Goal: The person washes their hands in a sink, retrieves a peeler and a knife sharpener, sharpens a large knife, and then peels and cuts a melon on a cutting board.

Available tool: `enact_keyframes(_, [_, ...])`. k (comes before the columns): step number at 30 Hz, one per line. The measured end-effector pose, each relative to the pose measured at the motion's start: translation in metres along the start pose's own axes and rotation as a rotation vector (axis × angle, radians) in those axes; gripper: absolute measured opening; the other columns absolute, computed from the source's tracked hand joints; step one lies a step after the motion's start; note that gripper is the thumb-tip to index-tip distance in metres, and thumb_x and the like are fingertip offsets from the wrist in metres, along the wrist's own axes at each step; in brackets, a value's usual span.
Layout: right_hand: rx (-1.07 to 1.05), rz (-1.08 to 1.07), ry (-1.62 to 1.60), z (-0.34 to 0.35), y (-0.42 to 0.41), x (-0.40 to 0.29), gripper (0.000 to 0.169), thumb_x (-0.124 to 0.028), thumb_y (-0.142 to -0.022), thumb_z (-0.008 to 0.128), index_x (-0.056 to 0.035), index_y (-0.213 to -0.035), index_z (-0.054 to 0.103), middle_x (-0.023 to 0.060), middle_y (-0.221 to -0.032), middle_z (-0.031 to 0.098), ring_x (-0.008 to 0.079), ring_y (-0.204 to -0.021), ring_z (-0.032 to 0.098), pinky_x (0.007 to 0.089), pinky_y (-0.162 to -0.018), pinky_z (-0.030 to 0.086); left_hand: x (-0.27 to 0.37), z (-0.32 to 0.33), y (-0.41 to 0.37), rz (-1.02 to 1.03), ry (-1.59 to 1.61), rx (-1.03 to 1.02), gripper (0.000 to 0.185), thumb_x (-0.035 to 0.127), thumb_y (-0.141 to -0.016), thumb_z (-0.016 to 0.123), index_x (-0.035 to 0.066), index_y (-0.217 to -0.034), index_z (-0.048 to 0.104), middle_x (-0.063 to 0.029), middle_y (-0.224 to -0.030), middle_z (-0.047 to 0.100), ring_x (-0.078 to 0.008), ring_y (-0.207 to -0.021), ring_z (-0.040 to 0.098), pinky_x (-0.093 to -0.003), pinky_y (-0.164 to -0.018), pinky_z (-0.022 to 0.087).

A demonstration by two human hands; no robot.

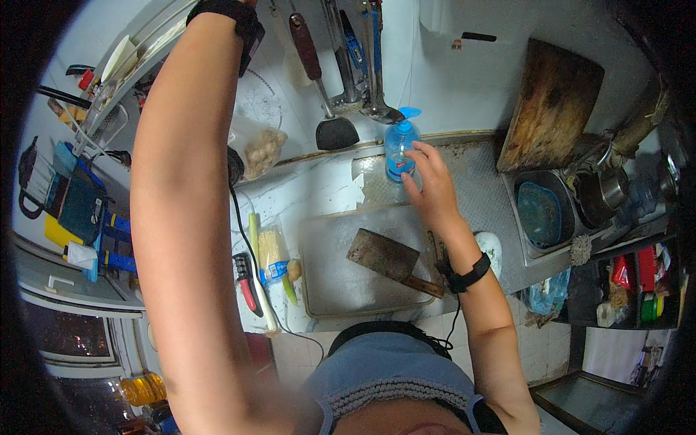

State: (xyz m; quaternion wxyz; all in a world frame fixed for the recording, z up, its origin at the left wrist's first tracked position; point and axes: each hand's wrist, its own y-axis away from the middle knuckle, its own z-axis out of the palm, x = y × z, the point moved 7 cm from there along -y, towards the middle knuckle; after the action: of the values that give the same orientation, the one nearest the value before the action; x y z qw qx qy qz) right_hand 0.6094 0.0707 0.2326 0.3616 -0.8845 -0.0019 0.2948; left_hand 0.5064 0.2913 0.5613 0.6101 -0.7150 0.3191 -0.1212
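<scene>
My right hand (435,190) reaches over the counter with its fingers apart, at the side of a blue pump bottle (395,147). Its fingertips overlap the bottle in the picture; whether they touch it I cannot tell. My left arm stretches up past the top edge, so the left hand is out of view. In front of me lies a grey rimmed cutting board (326,272), with a cleaver (380,254) resting flat on it, wooden handle towards my right wrist. Above the bottle hang a ladle (383,113) and a black-bladed spatula (337,134).
Left of the board lie packaged noodles (269,244), a green onion (253,228) and a red-black knife sharpener (247,285). A bag of garlic (263,155) is by the wall. At right, a wooden chopping board (554,103) leans behind the sink (522,217). A black cord (247,228) crosses the counter.
</scene>
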Motion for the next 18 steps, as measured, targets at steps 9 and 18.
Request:
enact_keyframes(9, [0.001,-0.002,-0.003,-0.001,-0.001,-0.002,0.035,-0.001,-0.074,0.063,-0.0004,-0.108,0.052,0.0181,-0.119,0.047,0.0350,-0.098,0.053,0.0383,-0.082,0.047,-0.012,0.018,-0.004,-0.106,-0.001,-0.106,0.048,0.034,-0.084,0.041,0.005,-0.122,0.041,-0.0164,-0.126,0.044,-0.0379,-0.126,0.028,-0.0554,-0.101,0.019])
enact_keyframes(18, [0.007,-0.018,0.010,0.002,0.001,-0.003,0.035,-0.002,-0.075,0.063,-0.0015,-0.108,0.052,0.0183,-0.118,0.047,0.0349,-0.098,0.053,0.0381,-0.082,0.046,-0.009,0.015,-0.006,-0.125,0.022,-0.205,0.045,0.034,-0.083,0.042,0.005,-0.117,0.044,-0.0154,-0.123,0.046,-0.0362,-0.124,0.031,-0.0546,-0.097,0.024])
